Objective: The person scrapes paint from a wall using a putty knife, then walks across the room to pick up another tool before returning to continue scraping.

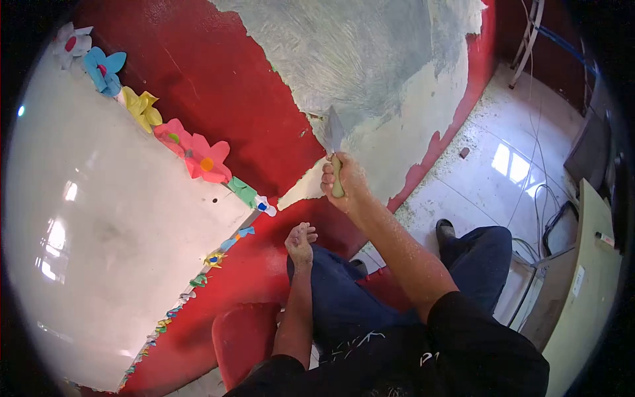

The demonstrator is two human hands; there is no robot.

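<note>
A pointed metal trowel [335, 132] with a pale handle is in my right hand [345, 180], fingers wrapped round the handle. Its blade lies against or just in front of the wall's scraped grey and white area [357, 59], near the edge of the red paint [264, 126]. My left hand [301, 243] is lower down, near my knee, with its fingers curled; whether it holds anything is hidden.
A white board [132, 225] edged with paper flowers [198, 155] is on the left. Beneath me is a red chair [243, 337]. Flakes and cables lie on the tiled floor [486, 172]. A ladder leg [526, 49] and a wooden panel [572, 264] stand right.
</note>
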